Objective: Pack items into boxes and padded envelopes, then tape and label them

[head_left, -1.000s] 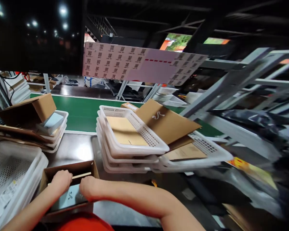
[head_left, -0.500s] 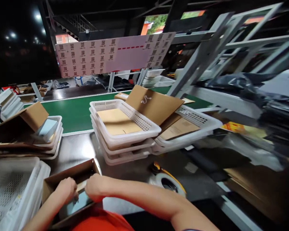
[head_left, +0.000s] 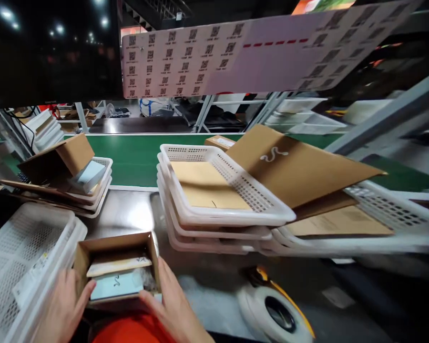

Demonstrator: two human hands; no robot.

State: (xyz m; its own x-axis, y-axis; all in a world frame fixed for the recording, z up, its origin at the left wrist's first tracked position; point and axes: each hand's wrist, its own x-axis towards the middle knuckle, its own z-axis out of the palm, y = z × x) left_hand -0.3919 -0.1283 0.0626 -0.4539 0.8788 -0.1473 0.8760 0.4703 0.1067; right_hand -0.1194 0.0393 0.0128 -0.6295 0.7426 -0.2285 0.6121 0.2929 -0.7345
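An open cardboard box (head_left: 116, 244) sits low in front of me. Inside it lie a pale blue box (head_left: 107, 287) with a dark squiggle, a flat cream packet (head_left: 119, 267) behind that, and some clear crumpled plastic (head_left: 148, 278) at the right end. My left hand (head_left: 60, 302) holds the cardboard box's left side, its thumb at the near corner. Around the right side is my right hand (head_left: 173, 305), thumb over the near edge. Both hands' outer fingers are partly hidden or blurred.
White baskets (head_left: 69, 228) stand close on my left. Ahead is a basket stack (head_left: 232, 218) with cardboard sheets, beside a large leaning cardboard flap (head_left: 300, 162). A tape dispenser (head_left: 279, 312) lies right. The green conveyor belt (head_left: 136, 164) runs behind; a QR-code board (head_left: 264, 57) hangs above.
Both hands have come out from inside the cardboard box to its two sides, uncovering the blue box and packet. The view has swung, so the surroundings appear larger and shifted right.
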